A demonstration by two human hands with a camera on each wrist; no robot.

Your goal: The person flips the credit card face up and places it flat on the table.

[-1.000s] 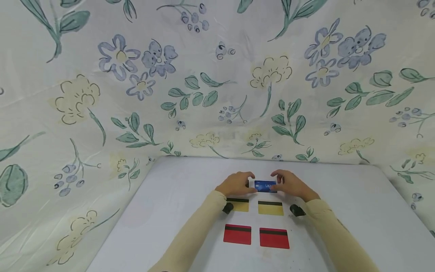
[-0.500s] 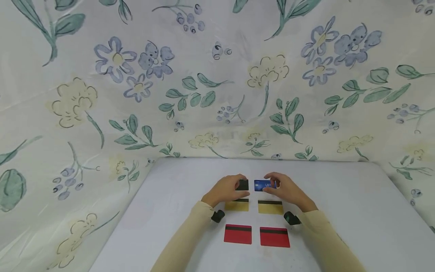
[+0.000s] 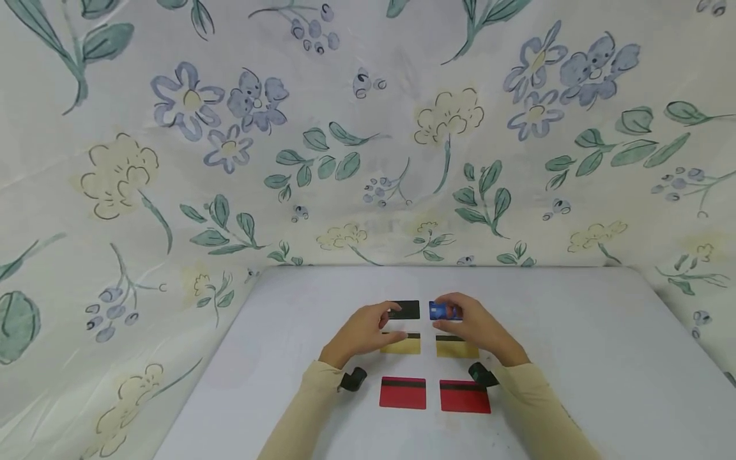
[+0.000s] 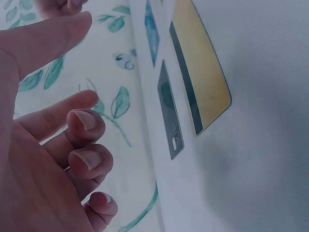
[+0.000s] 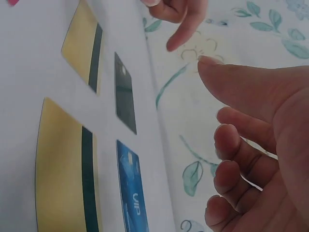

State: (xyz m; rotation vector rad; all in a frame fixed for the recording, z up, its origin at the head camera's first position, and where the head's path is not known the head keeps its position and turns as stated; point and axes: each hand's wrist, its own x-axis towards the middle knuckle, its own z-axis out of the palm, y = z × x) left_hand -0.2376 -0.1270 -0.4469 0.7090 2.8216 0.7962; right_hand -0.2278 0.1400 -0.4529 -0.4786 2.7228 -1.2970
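Observation:
My left hand (image 3: 368,329) hovers with relaxed, parted fingers by the black card (image 3: 408,310), overlapping its left end in the head view. Nothing lies between its thumb and fingers in the left wrist view. My right hand (image 3: 474,322) covers the right part of the blue card (image 3: 437,311). From the right wrist, that blue card (image 5: 131,188) shows "VIP" and lies flat, apart from the loosely bent fingers (image 5: 227,176). Both cards form the far row. In front of them lie two gold cards with dark stripes, left (image 3: 401,346) and right (image 3: 457,347).
Nearest the person lie two red cards with dark stripes, left (image 3: 402,393) and right (image 3: 464,398). All the cards lie on a white table (image 3: 299,319). A flower-patterned cloth (image 3: 345,191) hangs behind the table. Black wrist cameras (image 3: 354,379) sit close over the table.
Both hands were at the blue card's ends. The left hand has moved left and toward the person, uncovering the black card. My right hand has let go and drifted slightly nearer; the blue card stays.

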